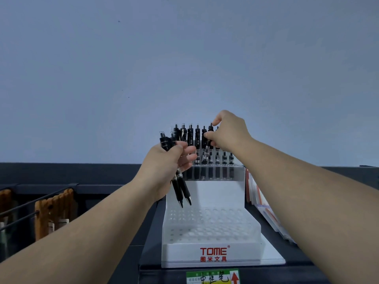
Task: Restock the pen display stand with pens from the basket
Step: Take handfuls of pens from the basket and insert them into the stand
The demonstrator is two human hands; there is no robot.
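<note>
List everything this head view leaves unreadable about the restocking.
- Basket: outside the head view entirely.
- Top row's right end on the pen display stand: hidden behind the right hand, which pinches a pen.
- Count of the spare pens: the left hand gripping them covers their middles.
- Green label: cut off by the bottom edge.

Black pens [197,140]; white stand [205,201], red logo [213,251].

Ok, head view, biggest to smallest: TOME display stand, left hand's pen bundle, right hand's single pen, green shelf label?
1. TOME display stand
2. pen bundle, gripped by the left hand
3. single pen, pinched by the right hand
The green shelf label is cut by the frame edge, so unranked.
</note>
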